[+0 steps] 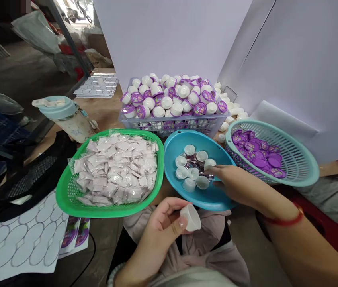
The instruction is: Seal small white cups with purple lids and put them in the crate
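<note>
Picking step, I'd say. Near, left hand (159,229) pinches white cup (191,217). Right hand (234,183) reaches into blue bowl (171,159) among loose cups (191,175); can't tell its grip. Next needs one clean pinch.

Four containers stood on the bench (106,113): one green basket (63,203), one blue bowl (213,198), one teal basket (301,157) and one lilac crate (186,124). I counted eight small white cups (182,172) in the blue bowl, and a ninth cup (191,217) sat in the grip of the left hand (157,233). There was one lidded bottle (64,115), while the sachets (115,167), the purple lids (258,153) and the sealed cups (169,101) were too many to count.
</note>
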`<move>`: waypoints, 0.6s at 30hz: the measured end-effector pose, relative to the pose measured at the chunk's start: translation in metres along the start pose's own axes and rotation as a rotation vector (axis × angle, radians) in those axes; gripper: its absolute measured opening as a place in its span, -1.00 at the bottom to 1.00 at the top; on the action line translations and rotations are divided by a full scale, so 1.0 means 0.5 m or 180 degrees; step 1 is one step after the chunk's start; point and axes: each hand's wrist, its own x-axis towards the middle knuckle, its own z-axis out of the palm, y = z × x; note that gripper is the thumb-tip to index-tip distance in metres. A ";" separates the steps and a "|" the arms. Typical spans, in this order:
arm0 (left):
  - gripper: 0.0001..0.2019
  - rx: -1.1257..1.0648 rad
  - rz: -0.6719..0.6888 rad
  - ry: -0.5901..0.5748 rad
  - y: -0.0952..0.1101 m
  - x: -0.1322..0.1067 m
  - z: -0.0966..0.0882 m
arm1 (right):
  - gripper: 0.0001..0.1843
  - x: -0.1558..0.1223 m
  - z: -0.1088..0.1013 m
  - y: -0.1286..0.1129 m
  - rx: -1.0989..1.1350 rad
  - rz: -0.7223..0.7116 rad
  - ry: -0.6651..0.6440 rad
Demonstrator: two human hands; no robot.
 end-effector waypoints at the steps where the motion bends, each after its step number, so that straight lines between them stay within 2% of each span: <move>1: -0.61 0.0039 0.0001 -0.0078 -0.007 -0.001 -0.005 | -0.54 0.024 0.004 0.009 -0.0406 0.0146 -0.0240; 3: -0.63 0.0100 0.0021 -0.0224 -0.020 -0.003 -0.015 | -0.53 0.064 0.012 0.016 -0.0898 0.0263 -0.0541; 6: -0.67 0.0189 0.0080 -0.0301 -0.029 -0.005 -0.032 | -0.60 0.102 0.021 0.008 -0.1153 0.0273 -0.0565; 11: -0.68 0.0209 0.0115 -0.0308 -0.025 -0.011 -0.049 | -0.63 0.131 0.025 0.000 -0.1372 0.0183 -0.0627; 15: -0.65 0.0127 0.0159 -0.0312 -0.039 -0.017 -0.068 | -0.75 0.115 0.001 0.023 -0.1320 0.0078 -0.0455; 18: -0.61 0.0104 0.0142 -0.0260 -0.064 -0.018 -0.092 | -0.76 0.072 -0.042 0.016 -0.0882 -0.0330 0.0080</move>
